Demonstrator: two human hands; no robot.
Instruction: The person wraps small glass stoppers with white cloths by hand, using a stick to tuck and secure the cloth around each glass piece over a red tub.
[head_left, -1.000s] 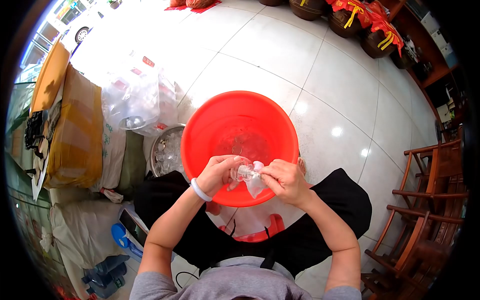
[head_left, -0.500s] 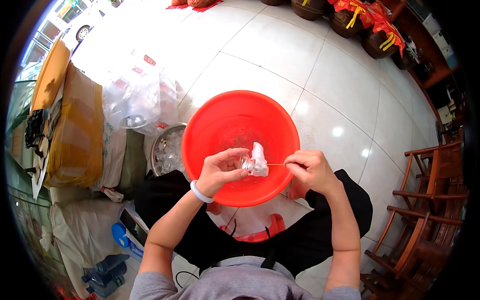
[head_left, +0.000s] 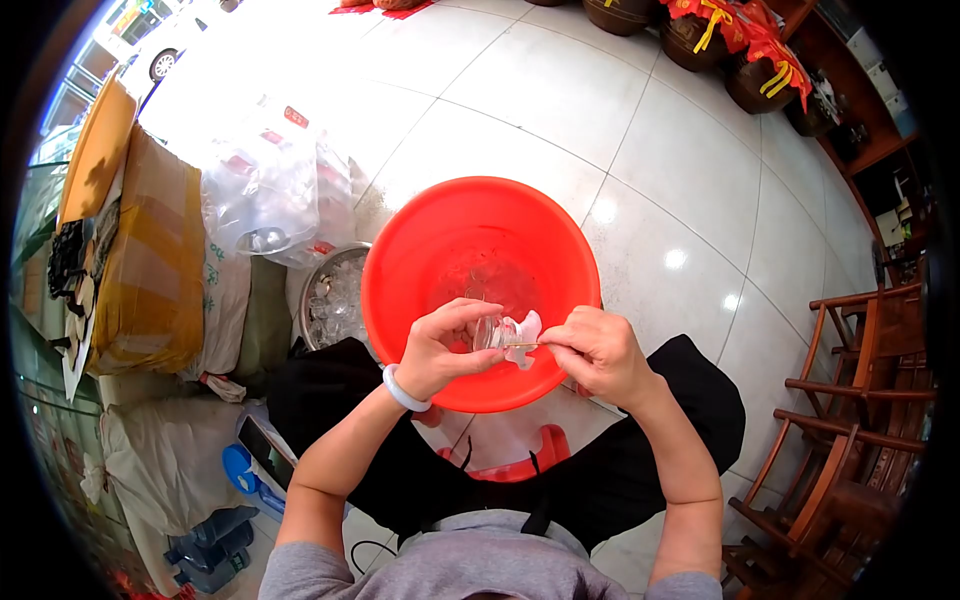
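Observation:
Over a red plastic basin point(head_left: 400, 235), my left hand point(head_left: 440, 345) grips a small clear glass jar point(head_left: 487, 333) by its sides, its mouth turned to the right. A crumpled whitish-pink cloth point(head_left: 528, 326) sticks out of the jar's mouth. Pinched in my right hand point(head_left: 595, 350) is a thin stick point(head_left: 523, 346), which runs left across the cloth toward the mouth. Whether its tip is inside the jar I cannot tell. Down in the basin lies shallow water with some clear, glassy shapes that are hard to make out.
Left of the basin stands a metal bowl point(head_left: 312, 300) of clear glass pieces, with plastic bags point(head_left: 270, 190) behind it. A taped carton point(head_left: 150, 260) is farther left. Wooden chairs point(head_left: 850, 400) are at right, and dark jars point(head_left: 755, 85) with red covers at the back.
My right hand has moved left, closer to the jar, so less of the stick shows. The cloth has shifted and hangs lower at the mouth. My left hand stays nearly in place.

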